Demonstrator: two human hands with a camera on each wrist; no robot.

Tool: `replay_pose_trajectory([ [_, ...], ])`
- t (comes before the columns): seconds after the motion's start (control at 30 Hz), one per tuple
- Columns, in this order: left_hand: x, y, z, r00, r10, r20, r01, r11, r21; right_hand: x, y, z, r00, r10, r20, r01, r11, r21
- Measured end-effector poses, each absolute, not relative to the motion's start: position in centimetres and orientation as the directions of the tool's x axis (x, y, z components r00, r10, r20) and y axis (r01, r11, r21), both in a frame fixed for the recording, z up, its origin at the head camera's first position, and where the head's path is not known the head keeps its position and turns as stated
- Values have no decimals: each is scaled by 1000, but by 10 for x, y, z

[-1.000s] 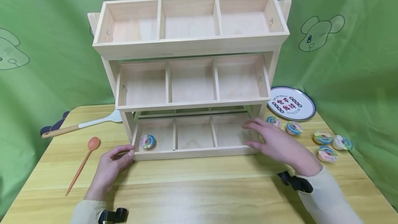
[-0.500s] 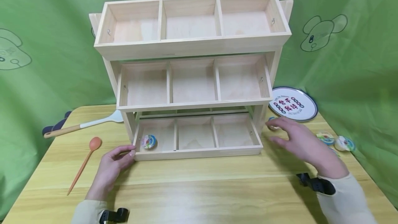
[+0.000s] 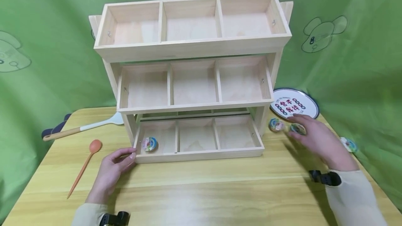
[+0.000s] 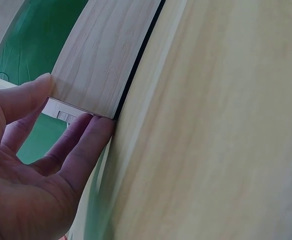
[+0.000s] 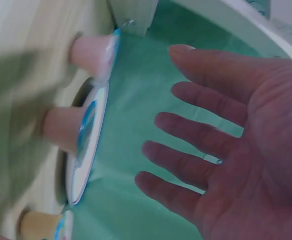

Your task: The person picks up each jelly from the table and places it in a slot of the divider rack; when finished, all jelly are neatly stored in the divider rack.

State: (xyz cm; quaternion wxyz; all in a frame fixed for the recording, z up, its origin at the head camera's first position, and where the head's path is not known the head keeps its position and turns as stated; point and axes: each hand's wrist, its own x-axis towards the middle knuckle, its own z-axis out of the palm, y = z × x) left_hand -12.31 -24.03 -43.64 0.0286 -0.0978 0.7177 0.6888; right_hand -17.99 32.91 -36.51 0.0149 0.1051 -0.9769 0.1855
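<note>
A three-tier wooden shelf rack point(image 3: 191, 50) with divided trays stands in the head view. My left hand point(image 3: 114, 166) grips the left front corner of the bottom tray point(image 3: 201, 155); in the left wrist view its thumb lies on the upper edge and fingertips touch the lower corner. One jelly cup point(image 3: 149, 144) sits in that tray's left compartment. Right of the rack, my right hand point(image 3: 320, 142) hovers over several jelly cups point(image 3: 276, 125), fingers spread and holding nothing. One cup point(image 5: 63, 125) shows beside it in the right wrist view; others are partly hidden beneath the hand.
An oval plate point(image 3: 293, 102) with red lettering lies behind the cups. On the left are a white spatula point(image 3: 94, 125) with a wooden handle and an orange spoon point(image 3: 83, 166). Green cloth point(image 3: 355, 62) hangs behind the wooden table point(image 3: 201, 194).
My right hand has moved right, away from the bottom tray's right compartment to above the jelly cups. My left hand has stayed at the tray corner.
</note>
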Motion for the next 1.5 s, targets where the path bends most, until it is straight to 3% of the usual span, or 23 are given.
replay_pose_trajectory([
  [0.27, -123, -241, -438, -979, -101, -179, -182, 22, 983, -195, 343, -382, -975, -221, -38, -197, 925, -325],
  [1.0, -124, -244, -437, -983, -86, -160, -163, 25, 986, -206, 357, -396, -971, -233, -48, -212, 940, -269],
  [1.5, -122, -242, -438, -981, -92, -168, -171, 22, 985, -194, 356, -389, -978, -207, -16, -193, 938, -288],
])
